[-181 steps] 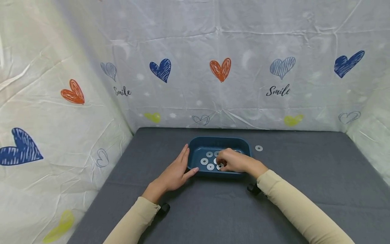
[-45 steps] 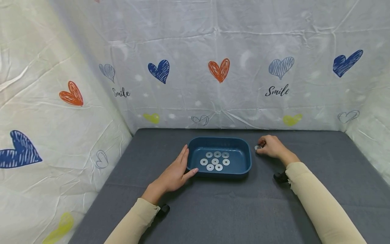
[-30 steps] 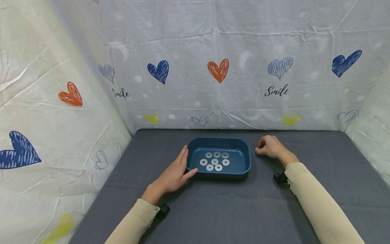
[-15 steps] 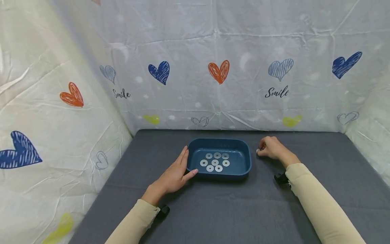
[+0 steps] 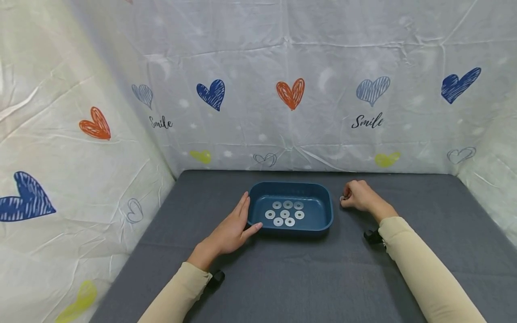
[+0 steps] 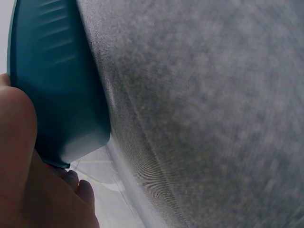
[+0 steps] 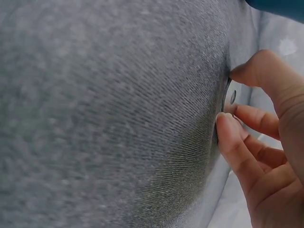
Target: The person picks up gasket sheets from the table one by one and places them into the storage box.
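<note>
right hand (image 5: 357, 196) pinches a loose washer (image 7: 227, 96) on the grey mat (image 5: 282, 278), just right of the blue tray (image 5: 325, 217). left hand (image 5: 232, 229) flat against tray's left wall. seven washers (image 5: 285, 213) inside. backdrop (image 5: 258, 67) reads "smile".

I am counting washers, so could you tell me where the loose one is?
In the head view, the loose washer lies on the grey cloth right of the blue tray, at the right hand.
</note>
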Demonstrator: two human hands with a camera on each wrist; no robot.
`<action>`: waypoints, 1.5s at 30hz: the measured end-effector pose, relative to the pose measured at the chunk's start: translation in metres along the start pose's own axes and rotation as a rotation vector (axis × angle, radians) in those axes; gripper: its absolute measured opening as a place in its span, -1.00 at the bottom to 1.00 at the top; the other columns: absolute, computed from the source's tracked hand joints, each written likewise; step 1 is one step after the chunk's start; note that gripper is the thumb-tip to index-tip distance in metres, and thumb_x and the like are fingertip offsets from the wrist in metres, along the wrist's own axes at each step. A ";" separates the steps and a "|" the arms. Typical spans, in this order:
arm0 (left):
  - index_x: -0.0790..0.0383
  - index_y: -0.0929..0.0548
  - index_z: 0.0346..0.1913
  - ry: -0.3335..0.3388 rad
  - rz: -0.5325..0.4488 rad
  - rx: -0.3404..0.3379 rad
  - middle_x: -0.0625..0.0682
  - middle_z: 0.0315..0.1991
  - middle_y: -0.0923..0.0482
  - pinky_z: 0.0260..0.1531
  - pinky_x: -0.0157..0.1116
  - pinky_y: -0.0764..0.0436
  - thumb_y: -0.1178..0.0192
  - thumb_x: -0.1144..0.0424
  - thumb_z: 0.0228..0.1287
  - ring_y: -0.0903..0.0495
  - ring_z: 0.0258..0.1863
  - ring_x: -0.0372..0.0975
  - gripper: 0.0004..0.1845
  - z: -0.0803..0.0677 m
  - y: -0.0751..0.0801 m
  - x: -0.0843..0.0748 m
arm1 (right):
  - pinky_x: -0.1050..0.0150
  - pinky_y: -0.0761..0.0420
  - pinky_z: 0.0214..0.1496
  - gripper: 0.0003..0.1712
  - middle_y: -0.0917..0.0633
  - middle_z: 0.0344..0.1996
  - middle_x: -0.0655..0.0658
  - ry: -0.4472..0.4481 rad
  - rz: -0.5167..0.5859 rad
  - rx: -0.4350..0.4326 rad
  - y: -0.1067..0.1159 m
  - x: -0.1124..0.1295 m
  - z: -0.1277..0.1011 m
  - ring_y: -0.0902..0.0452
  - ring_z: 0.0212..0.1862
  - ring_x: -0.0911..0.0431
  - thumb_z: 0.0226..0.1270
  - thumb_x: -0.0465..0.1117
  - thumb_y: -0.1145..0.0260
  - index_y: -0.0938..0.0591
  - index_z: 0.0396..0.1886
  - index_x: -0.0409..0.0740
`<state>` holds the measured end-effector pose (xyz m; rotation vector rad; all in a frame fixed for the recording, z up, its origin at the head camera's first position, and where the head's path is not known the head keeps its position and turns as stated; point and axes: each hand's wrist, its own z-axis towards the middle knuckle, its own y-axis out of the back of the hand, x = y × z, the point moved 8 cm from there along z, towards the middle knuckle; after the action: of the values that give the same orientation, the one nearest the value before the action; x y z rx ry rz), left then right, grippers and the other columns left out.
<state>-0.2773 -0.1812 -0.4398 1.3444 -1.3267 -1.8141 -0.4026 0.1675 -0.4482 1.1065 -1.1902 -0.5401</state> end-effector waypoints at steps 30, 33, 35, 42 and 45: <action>0.39 0.22 0.63 -0.003 0.008 0.006 0.18 0.67 0.42 0.53 0.06 -0.08 0.08 -0.33 0.54 0.19 0.64 0.01 0.04 0.001 -0.002 0.001 | 0.15 -0.67 -0.26 -0.78 -0.72 -0.35 -0.12 0.167 0.117 -0.168 0.029 0.023 -0.035 -0.63 -0.33 0.11 0.21 -0.30 -0.50 -0.72 -0.18 -0.32; 0.39 0.22 0.63 -0.004 0.013 0.001 0.19 0.67 0.40 0.52 0.06 -0.09 0.09 -0.33 0.53 0.18 0.64 0.01 0.04 0.002 -0.001 0.001 | 0.16 -0.66 -0.27 -0.78 -0.71 -0.36 -0.11 0.184 0.121 -0.178 0.033 0.028 -0.038 -0.63 -0.34 0.12 0.21 -0.31 -0.50 -0.72 -0.19 -0.32; 0.39 0.22 0.63 -0.005 0.013 0.001 0.19 0.67 0.40 0.52 0.06 -0.09 0.09 -0.34 0.53 0.17 0.64 0.01 0.04 0.002 -0.001 0.001 | 0.18 -0.66 -0.28 -0.78 -0.71 -0.37 -0.10 0.195 0.119 -0.184 0.035 0.031 -0.040 -0.62 -0.34 0.13 0.20 -0.31 -0.51 -0.72 -0.20 -0.31; 0.38 0.22 0.63 -0.004 0.008 0.003 0.16 0.67 0.43 0.52 0.06 -0.08 0.09 -0.34 0.53 0.18 0.64 0.01 0.05 0.002 -0.001 0.001 | 0.19 -0.63 -0.30 -0.79 -0.69 -0.40 -0.10 0.225 0.113 -0.182 0.038 0.041 -0.044 -0.58 -0.38 0.15 0.18 -0.31 -0.52 -0.72 -0.21 -0.29; 0.39 0.22 0.63 -0.005 0.000 0.001 0.16 0.67 0.43 0.52 0.07 -0.08 0.08 -0.34 0.53 0.18 0.64 0.01 0.05 0.002 -0.001 0.000 | 0.19 -0.62 -0.30 -0.80 -0.67 -0.42 -0.06 0.239 0.105 -0.183 0.039 0.046 -0.046 -0.55 -0.39 0.16 0.18 -0.29 -0.51 -0.73 -0.22 -0.26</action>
<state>-0.2789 -0.1808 -0.4405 1.3406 -1.3303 -1.8183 -0.3525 0.1634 -0.3914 0.9187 -0.9650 -0.4145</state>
